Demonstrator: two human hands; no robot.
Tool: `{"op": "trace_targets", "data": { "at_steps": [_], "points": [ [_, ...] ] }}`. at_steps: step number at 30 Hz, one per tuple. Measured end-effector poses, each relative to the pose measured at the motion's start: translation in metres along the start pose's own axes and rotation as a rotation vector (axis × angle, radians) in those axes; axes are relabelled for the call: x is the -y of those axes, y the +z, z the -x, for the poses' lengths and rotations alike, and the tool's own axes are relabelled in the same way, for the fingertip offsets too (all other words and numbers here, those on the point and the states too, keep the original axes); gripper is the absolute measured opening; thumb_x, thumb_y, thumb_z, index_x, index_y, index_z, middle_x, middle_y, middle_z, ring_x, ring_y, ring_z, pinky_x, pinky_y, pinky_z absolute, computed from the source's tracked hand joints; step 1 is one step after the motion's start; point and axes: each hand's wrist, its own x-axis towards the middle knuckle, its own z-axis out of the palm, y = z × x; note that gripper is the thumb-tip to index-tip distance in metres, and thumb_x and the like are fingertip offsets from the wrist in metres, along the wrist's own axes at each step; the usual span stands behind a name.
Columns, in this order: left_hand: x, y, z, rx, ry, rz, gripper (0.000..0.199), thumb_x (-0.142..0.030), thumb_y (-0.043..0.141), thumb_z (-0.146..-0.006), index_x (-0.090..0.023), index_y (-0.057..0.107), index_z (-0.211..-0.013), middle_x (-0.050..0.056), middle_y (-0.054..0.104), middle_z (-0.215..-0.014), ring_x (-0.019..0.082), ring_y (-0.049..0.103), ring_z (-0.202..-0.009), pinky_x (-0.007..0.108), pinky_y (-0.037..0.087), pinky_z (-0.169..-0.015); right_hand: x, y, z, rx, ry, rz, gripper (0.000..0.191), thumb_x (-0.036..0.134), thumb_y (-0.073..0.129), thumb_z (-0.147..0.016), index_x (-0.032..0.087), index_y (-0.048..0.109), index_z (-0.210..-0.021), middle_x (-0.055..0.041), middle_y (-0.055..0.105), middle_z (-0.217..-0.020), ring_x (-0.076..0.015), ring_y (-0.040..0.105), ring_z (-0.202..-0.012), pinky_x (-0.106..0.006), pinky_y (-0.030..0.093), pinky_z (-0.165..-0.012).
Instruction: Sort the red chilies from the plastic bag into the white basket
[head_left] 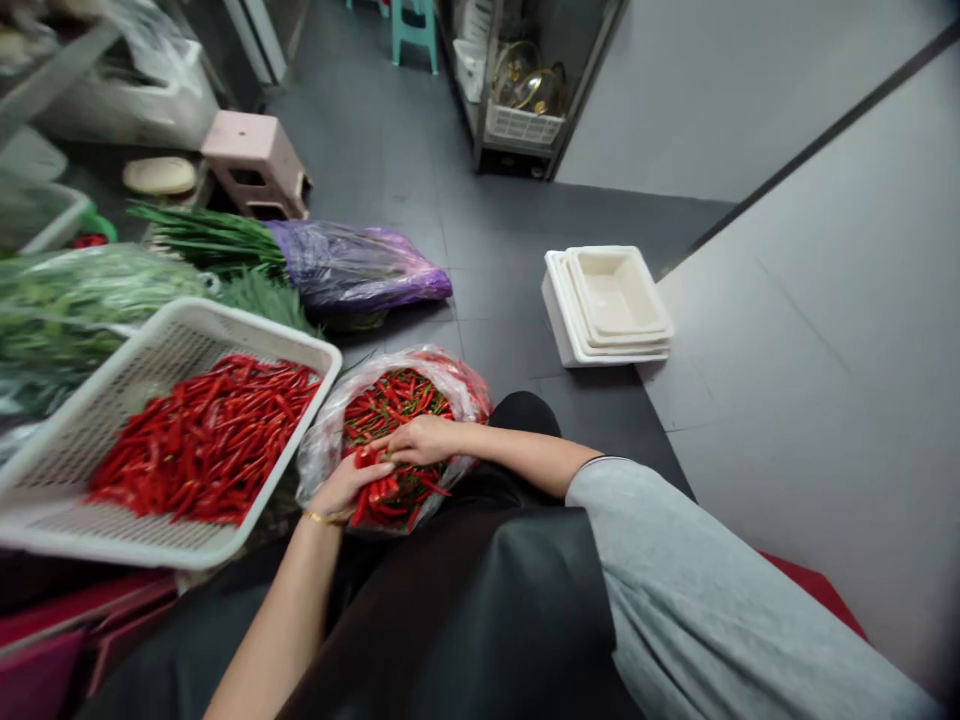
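A clear plastic bag [320, 455] of red chilies with green stems [405, 392] stands open at my knees. Over it, my left hand [351, 487], with a gold bracelet at the wrist, is closed around several red chilies [373, 486]. My right hand [421, 441] reaches in from the right, its fingers pressed together at the same chilies; what they pinch is too small to make out. To the left of the bag, a white perforated basket [131, 375] holds a heap of red chilies [214, 440], on which no green stems are visible.
Behind the basket lie bagged greens [97, 295] and long green stalks in a purple wrapper [352, 265]. A pink stool [251, 155] stands beyond them. White stacked tubs [611, 300] sit by the wall at right. A metal rack [525, 110] and a teal stool [414, 35] are farther back.
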Motion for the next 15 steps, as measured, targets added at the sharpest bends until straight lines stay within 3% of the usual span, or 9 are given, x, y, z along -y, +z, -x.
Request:
{"op": "trace_targets", "data": {
  "at_steps": [3, 5, 7, 9, 12, 15],
  "points": [
    [-0.003, 0.003, 0.0, -0.035, 0.009, -0.038, 0.033, -0.019, 0.084, -0.055, -0.012, 0.07, -0.084, 0.005, 0.069, -0.066, 0.016, 0.064, -0.055, 0.027, 0.053, -0.057, -0.003, -0.01, 0.003, -0.138, 0.159, -0.087, 0.028, 0.026, 0.047, -0.096, 0.013, 0.071, -0.099, -0.0068, 0.073, -0.095, -0.013, 0.064, -0.082, -0.022, 0.046, -0.077],
    [-0.006, -0.009, -0.005, -0.141, 0.123, -0.005, 0.029, -0.018, 0.084, -0.053, -0.012, 0.066, -0.075, 0.002, 0.066, -0.061, 0.013, 0.061, -0.052, 0.025, 0.051, -0.055, -0.015, -0.018, 0.004, -0.127, 0.279, -0.033, 0.03, 0.026, 0.045, -0.096, 0.014, 0.069, -0.109, -0.0078, 0.072, -0.103, -0.0153, 0.065, -0.09, -0.026, 0.047, -0.085],
    [-0.011, -0.027, -0.008, -0.3, 0.262, 0.071, 0.028, -0.02, 0.082, -0.054, -0.012, 0.064, -0.073, 0.001, 0.064, -0.059, 0.012, 0.06, -0.05, 0.024, 0.05, -0.054, -0.028, -0.021, 0.005, -0.157, 0.435, 0.163, 0.039, 0.023, 0.047, -0.094, 0.015, 0.058, -0.131, -0.0128, 0.065, -0.122, -0.0193, 0.062, -0.102, -0.029, 0.046, -0.09],
    [-0.018, -0.046, -0.008, -0.484, 0.357, 0.134, 0.027, -0.02, 0.08, -0.054, -0.012, 0.062, -0.072, -0.001, 0.062, -0.056, 0.011, 0.057, -0.049, 0.024, 0.048, -0.053, -0.032, -0.018, 0.004, -0.099, 0.49, 0.322, 0.047, 0.025, 0.047, -0.094, 0.018, 0.047, -0.141, -0.0157, 0.059, -0.129, -0.0231, 0.061, -0.106, -0.032, 0.047, -0.088],
    [-0.037, -0.08, -0.001, -0.772, 0.483, 0.087, 0.024, -0.017, 0.077, -0.056, -0.012, 0.059, -0.072, -0.002, 0.06, -0.055, 0.01, 0.057, -0.051, 0.024, 0.049, -0.057, -0.019, -0.003, -0.005, 0.008, 0.502, 0.42, 0.044, 0.041, 0.04, -0.097, 0.017, 0.052, -0.132, -0.0169, 0.06, -0.123, -0.025, 0.062, -0.102, -0.034, 0.048, -0.084],
    [-0.07, -0.13, 0.013, -1.07, 0.707, -0.18, 0.022, -0.018, 0.073, -0.064, -0.011, 0.058, -0.078, 0.0, 0.064, -0.065, 0.012, 0.062, -0.07, 0.028, 0.05, -0.076, -0.002, 0.017, -0.024, 0.085, 0.549, 0.5, 0.057, 0.055, 0.046, -0.091, 0.01, 0.052, -0.125, -0.0228, 0.059, -0.118, -0.0292, 0.064, -0.097, -0.037, 0.05, -0.078]
  ]
}}
